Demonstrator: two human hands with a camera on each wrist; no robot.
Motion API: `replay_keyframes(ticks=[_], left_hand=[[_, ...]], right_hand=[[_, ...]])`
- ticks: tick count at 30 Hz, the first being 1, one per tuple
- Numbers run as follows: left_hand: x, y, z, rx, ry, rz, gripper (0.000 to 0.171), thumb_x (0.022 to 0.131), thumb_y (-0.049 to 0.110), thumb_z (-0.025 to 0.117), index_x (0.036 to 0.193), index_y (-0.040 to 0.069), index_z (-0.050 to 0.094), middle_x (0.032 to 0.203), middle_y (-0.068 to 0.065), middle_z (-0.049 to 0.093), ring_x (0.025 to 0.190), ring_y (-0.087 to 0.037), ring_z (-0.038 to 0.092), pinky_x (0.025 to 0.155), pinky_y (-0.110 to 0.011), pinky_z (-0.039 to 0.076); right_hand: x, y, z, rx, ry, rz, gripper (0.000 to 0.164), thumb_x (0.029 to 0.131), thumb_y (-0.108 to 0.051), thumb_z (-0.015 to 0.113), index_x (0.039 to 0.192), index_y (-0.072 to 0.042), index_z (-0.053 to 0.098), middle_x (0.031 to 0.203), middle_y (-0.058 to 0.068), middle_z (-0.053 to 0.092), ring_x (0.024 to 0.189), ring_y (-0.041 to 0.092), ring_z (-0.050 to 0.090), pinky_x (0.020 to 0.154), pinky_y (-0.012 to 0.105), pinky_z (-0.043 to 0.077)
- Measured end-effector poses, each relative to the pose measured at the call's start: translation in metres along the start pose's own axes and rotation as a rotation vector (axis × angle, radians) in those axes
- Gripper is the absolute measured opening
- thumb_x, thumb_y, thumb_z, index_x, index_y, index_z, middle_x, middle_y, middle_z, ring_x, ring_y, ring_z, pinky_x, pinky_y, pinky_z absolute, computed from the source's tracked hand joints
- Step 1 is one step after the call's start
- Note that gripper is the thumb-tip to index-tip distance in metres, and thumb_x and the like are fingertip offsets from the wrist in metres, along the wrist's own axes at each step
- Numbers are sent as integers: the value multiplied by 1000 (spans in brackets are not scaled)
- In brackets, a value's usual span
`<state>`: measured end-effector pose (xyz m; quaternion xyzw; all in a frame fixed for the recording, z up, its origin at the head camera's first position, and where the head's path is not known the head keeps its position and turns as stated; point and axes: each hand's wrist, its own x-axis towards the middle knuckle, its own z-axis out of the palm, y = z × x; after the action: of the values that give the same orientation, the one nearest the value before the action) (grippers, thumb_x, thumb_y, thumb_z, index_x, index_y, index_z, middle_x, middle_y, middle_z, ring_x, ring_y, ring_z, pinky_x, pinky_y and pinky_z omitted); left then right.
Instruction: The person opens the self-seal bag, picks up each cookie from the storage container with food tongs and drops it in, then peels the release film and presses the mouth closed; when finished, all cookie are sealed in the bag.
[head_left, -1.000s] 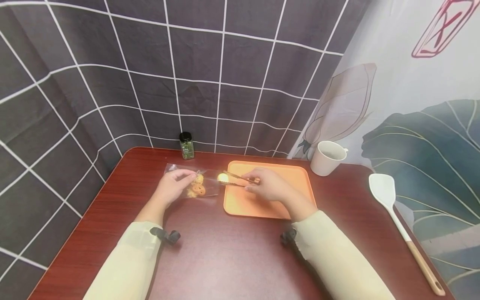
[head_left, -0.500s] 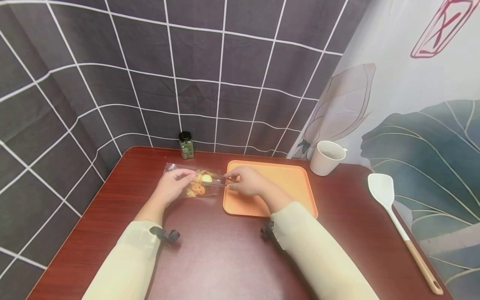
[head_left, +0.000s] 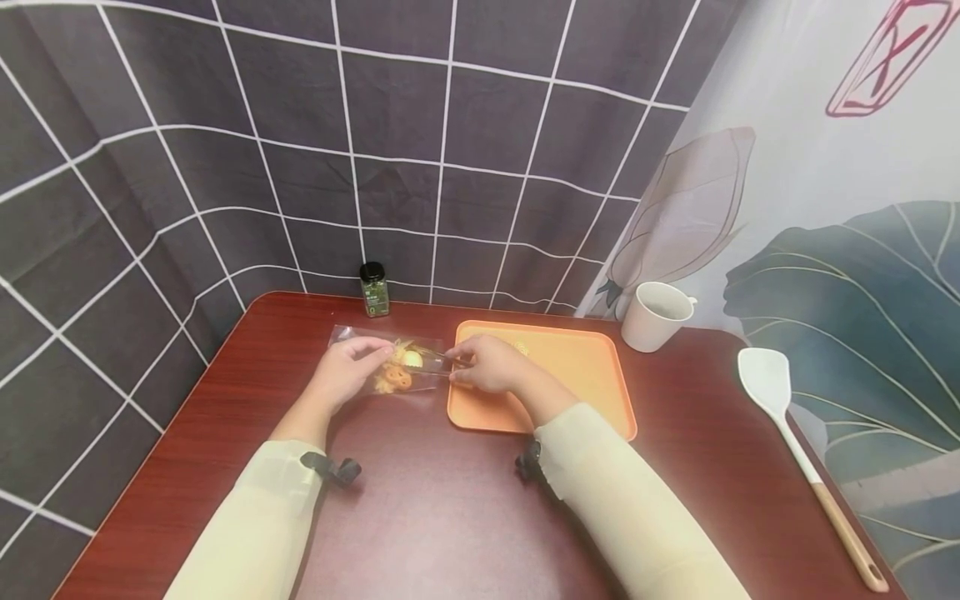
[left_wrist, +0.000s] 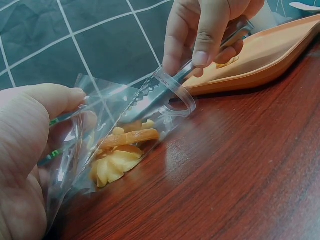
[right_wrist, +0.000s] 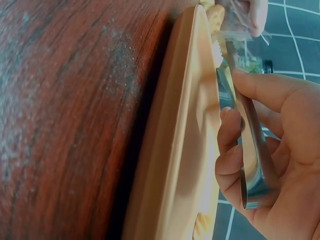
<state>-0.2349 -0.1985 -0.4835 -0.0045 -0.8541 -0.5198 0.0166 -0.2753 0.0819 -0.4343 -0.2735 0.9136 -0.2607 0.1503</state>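
My left hand (head_left: pixel 351 372) pinches a clear plastic bag (left_wrist: pixel 107 107) lying on the table. Inside it are several cookies: a pretzel-shaped one (head_left: pixel 398 378) and a pale fluted one (left_wrist: pixel 116 167) among them. My right hand (head_left: pixel 489 364) grips metal tongs (left_wrist: pixel 150 104) with thumb and fingers around the handle. The scalloped ends of the tongs reach in through the bag's mouth, close above the cookies. Under my right hand lies an orange tray (head_left: pixel 585 367), with a cookie (head_left: pixel 521 347) on it near the far side, also partly visible in the right wrist view.
A seasoning jar (head_left: pixel 374 290) with a black lid stands at the back by the tiled curtain. Right of the tray are a white mug (head_left: pixel 654 317) and, along the table's right edge, a white spatula (head_left: pixel 783 417) with a wooden handle.
My right hand has moved left with the tongs, from over the tray into the bag, and is nearly still over the last half second. My left hand stays in place on the bag.
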Motion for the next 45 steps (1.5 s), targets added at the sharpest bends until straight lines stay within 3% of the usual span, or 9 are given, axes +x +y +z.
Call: replay_keyframes(ticks=[9, 14, 22, 25, 36, 45], left_hand=[[1, 0, 0, 3, -4, 2, 35, 103, 39, 72, 124, 12, 78, 134, -13, 76, 133, -34, 64, 119, -60, 45], [0, 1, 0, 5, -4, -5, 35, 103, 39, 71, 125, 12, 78, 135, -14, 75, 133, -35, 64, 118, -60, 46], [0, 1, 2, 5, -9, -15, 37, 103, 42, 71, 126, 14, 78, 137, -13, 74, 134, -33, 63, 118, -58, 47], [1, 0, 2, 9, -11, -21, 38, 103, 43, 71, 126, 14, 78, 136, -12, 75, 134, -32, 64, 118, -58, 47], [-2, -1, 0, 22, -13, -18, 39, 104, 43, 70, 128, 13, 77, 135, -14, 75, 131, -33, 64, 116, -57, 48], [-2, 0, 0, 5, -19, -30, 40, 103, 44, 70, 128, 13, 77, 136, -14, 74, 128, -31, 65, 113, -55, 51]], right_hand=[[-1, 3, 0, 77, 15, 36, 39, 96, -21, 80, 133, -9, 74, 108, 7, 77, 73, 12, 68, 74, 28, 58], [-6, 4, -2, 69, 24, 19, 40, 96, -22, 80, 133, -10, 74, 105, 6, 77, 66, 13, 71, 75, 30, 58], [-31, 14, -10, 8, 97, -2, 42, 95, -26, 80, 135, -13, 74, 124, 5, 78, 104, 19, 69, 98, 42, 58], [-44, 20, -12, -1, 117, 12, 43, 95, -27, 80, 136, -14, 73, 124, 5, 76, 112, 22, 67, 102, 46, 56], [-91, 53, -20, 1, 220, 41, 44, 95, -25, 81, 138, -18, 73, 122, 6, 73, 109, 22, 67, 98, 46, 57], [-117, 81, -31, -5, 273, 106, 44, 95, -26, 81, 137, -15, 72, 135, 10, 73, 116, 27, 69, 102, 51, 57]])
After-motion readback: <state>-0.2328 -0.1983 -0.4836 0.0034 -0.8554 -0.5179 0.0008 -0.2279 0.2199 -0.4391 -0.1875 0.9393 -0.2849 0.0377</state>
